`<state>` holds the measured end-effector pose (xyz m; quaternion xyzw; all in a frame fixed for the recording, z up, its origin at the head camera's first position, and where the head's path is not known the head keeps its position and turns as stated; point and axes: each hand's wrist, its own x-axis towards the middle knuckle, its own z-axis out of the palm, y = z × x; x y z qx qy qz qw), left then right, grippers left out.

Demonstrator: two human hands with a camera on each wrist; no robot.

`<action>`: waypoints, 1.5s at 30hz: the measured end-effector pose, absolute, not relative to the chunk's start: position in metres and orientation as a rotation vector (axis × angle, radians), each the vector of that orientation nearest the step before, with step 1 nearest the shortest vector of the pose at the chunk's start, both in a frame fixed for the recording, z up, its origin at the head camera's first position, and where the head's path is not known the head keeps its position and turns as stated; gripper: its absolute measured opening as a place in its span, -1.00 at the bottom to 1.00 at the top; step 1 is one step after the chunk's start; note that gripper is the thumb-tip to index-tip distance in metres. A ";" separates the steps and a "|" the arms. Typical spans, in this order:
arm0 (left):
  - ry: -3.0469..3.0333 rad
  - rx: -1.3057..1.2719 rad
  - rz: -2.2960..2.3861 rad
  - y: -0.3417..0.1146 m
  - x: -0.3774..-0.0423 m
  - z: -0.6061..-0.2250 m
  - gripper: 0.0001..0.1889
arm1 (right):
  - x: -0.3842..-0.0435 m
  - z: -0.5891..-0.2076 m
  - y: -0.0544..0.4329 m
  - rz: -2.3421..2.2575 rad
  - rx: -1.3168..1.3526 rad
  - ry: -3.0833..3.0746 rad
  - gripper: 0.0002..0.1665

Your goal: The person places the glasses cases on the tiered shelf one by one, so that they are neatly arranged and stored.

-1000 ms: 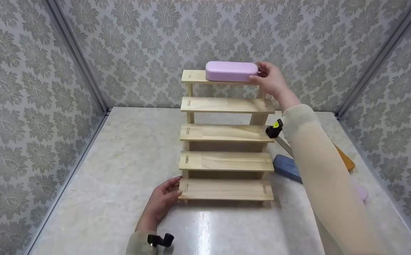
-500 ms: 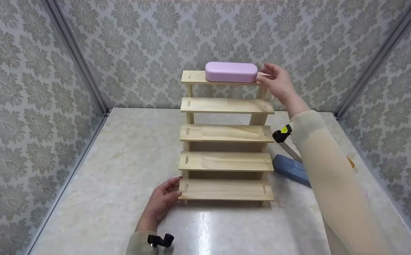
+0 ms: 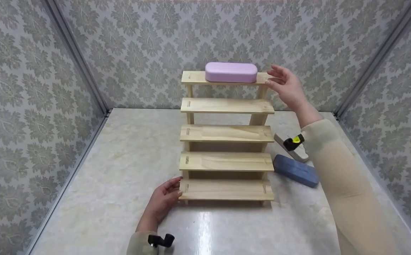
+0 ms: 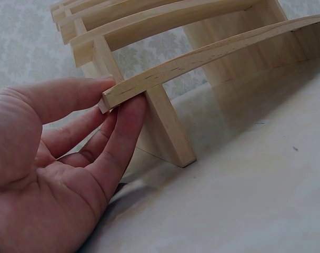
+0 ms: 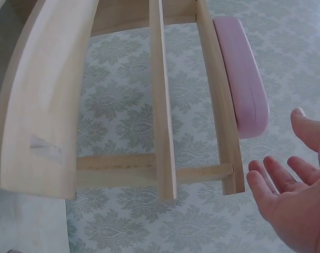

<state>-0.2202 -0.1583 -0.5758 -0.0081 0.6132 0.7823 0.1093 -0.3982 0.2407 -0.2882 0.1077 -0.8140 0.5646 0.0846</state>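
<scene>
A five-tier wooden display stand (image 3: pixel 226 132) rises in steps towards the back wall. On its top tier lies a lilac oblong hard case (image 3: pixel 230 72), like a glasses case, right of the tier's middle. My right hand (image 3: pixel 290 88) is just off the right end of that tier, fingers loosely bent and holding nothing. A gap separates this hand from the case in the right wrist view. At the front, my left hand (image 3: pixel 163 198) pinches the left end of the bottom tier. In the left wrist view, the thumb (image 4: pixel 86 95) lies on top and fingers sit underneath.
Right of the stand, a blue oblong case (image 3: pixel 295 171) lies on the marbled tabletop (image 3: pixel 127 152). Behind it is a pale grey-beige case (image 3: pixel 300 155), partly covered by the right wrist's camera. Patterned walls (image 3: pixel 191 35) enclose the table at the back and sides.
My right hand has let go of the lilac case and drawn away to the right. The case stays on the top tier. My left hand has kept its place.
</scene>
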 end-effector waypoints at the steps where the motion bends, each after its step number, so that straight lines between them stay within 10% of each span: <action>1: 1.805 -0.028 2.300 -0.158 -0.220 -0.576 -0.33 | -0.396 -0.289 0.243 1.686 0.328 -2.422 -0.28; 45: 1.884 -0.027 2.264 -0.158 -0.220 -0.576 -0.36 | -0.283 -0.406 0.350 1.935 0.342 -2.254 -0.19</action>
